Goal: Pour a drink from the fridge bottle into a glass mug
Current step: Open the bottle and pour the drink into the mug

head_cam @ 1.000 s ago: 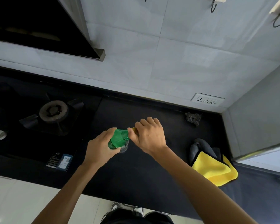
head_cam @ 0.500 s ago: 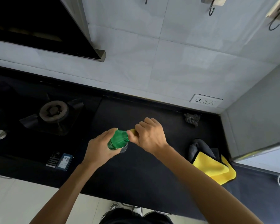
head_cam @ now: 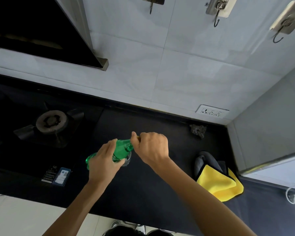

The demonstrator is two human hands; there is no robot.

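Gripping tilted bottle (head_cam: 122, 149), left hand (head_cam: 103, 163); neck points at right hand (head_cam: 152, 149) pinching cap (head_cam: 138, 137).

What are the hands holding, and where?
The left hand grips the green bottle round its body; the right hand grips its top end.

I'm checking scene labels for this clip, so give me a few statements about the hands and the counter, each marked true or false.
1. The left hand grips the green bottle. True.
2. The right hand lies flat on the counter. False: it is raised at the bottle's top, fingers curled round the cap.
3. A yellow cloth lies on the counter to the right of both hands. True.
4. A pot stands on the gas burner. False: the burner has nothing on it.
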